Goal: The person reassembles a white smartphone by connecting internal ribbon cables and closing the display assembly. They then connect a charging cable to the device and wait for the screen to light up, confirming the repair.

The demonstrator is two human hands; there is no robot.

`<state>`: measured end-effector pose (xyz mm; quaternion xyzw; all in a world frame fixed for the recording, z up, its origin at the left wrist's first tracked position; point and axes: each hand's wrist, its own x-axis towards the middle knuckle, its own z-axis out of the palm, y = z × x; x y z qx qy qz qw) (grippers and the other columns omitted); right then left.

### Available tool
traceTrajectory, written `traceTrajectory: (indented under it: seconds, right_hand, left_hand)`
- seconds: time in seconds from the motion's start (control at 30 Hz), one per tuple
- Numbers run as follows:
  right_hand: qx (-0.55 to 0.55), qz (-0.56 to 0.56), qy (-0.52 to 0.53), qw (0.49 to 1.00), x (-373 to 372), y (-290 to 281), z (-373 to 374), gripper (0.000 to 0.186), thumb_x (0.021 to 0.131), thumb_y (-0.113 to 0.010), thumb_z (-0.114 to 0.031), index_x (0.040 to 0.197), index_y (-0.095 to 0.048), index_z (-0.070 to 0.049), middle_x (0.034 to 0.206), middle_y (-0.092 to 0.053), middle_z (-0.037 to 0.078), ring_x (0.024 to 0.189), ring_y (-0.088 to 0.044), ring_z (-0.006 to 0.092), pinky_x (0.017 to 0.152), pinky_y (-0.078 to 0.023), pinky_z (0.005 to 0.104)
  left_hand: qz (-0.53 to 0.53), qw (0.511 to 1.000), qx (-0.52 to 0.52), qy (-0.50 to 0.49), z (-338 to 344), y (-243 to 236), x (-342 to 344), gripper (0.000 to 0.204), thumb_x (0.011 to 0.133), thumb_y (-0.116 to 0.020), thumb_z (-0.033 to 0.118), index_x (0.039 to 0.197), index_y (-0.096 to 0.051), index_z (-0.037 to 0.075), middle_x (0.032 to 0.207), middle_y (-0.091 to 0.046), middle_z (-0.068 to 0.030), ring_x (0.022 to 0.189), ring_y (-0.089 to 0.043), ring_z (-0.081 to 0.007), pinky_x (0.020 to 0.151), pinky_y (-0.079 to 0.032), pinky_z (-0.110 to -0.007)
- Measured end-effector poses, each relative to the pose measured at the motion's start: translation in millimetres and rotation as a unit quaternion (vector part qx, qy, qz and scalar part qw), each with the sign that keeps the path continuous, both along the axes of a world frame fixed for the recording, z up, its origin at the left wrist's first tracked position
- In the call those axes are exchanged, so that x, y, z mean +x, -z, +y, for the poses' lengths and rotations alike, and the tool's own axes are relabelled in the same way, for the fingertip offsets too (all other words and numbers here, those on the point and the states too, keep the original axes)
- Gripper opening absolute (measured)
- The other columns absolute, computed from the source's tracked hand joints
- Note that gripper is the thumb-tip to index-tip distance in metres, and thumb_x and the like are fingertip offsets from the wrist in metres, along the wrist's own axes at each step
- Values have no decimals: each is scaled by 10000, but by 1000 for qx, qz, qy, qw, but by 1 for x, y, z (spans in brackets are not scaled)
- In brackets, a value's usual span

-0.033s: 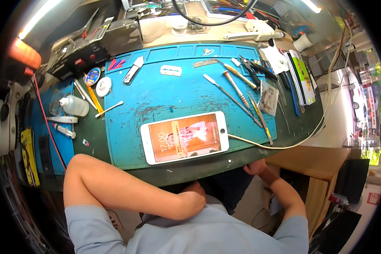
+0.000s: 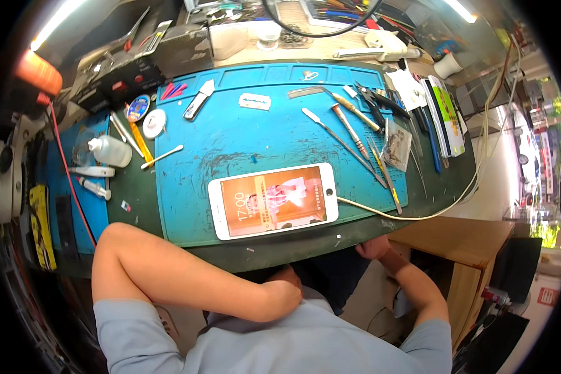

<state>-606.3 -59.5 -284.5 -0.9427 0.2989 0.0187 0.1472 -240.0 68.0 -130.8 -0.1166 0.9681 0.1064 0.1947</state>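
A white smartphone (image 2: pixel 273 201) lies face up near the front of the blue work mat (image 2: pixel 199 134), its screen lit with a picture. A pale cable (image 2: pixel 380 214) is plugged into its right end and curves away to the right. My left hand (image 2: pixel 287 283) rests in my lap below the table edge, the wrist bent and the fingers hidden. Beside the table's front edge, to the right, my right hand (image 2: pixel 373 248) sits low over my leg; its fingers are mostly out of sight under the edge. Neither hand touches the phone.
Right of the phone lie a spudger (image 2: pixel 343 146), tweezers (image 2: pixel 385 177), a brown-handled tool (image 2: pixel 350 129) and black cutters (image 2: pixel 374 103). A razor blade (image 2: pixel 254 101) and a utility knife (image 2: pixel 199 100) lie farther back. At left are a cotton swab (image 2: pixel 162 157), a bottle (image 2: pixel 112 152) and a syringe (image 2: pixel 95 188).
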Motion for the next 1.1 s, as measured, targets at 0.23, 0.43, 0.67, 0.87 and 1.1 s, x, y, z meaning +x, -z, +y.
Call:
traceTrajectory:
  seconds: [0.23,0.43,0.67,0.87,1.1]
  right_hand:
    - [-24,-258,-203,944,145,-150,43,261,837,-665,-110,1089,-732,-117,1124,-727,81,1024,-676,218,976,-549,379]
    - [-91,-266,-109,954,210,-268,-18,470,835,-776,-247,1269,-650,-115,1262,-662,129,1172,-611,299,1057,-476,494]
    - [-8,-64,-146,987,266,-297,-58,908,704,-857,-263,1507,-455,-127,1374,-528,162,1231,-523,369,1095,-409,522]
    - [31,-51,-154,986,271,-296,-60,939,689,-857,-222,1509,-428,-59,1327,-542,154,1198,-534,357,1042,-451,444]
    - [-23,-69,-159,985,269,-294,-50,867,696,-793,-185,1472,-452,-4,1242,-569,157,1115,-551,329,1006,-466,403]
  left_hand:
    - [-50,996,56,45,2,1,-9,288,821,-639,179,1011,-751,-7,1055,-722,-178,954,-681,-346,848,-529,-490]
    - [-68,995,58,47,-17,-31,4,262,787,-695,172,977,-780,12,1076,-735,-164,1008,-685,-339,824,-529,-495]
    - [-134,987,29,81,-10,-1,-17,290,789,-716,169,1031,-780,22,1123,-734,-149,1042,-685,-332,814,-528,-503]
    - [-118,992,43,13,-14,4,-21,326,821,-719,195,1100,-765,33,1165,-730,-143,1046,-691,-321,797,-524,-480]
    - [35,999,-26,-19,-24,17,-17,167,798,-697,197,928,-713,93,938,-721,-47,894,-698,-228,721,-498,-367]
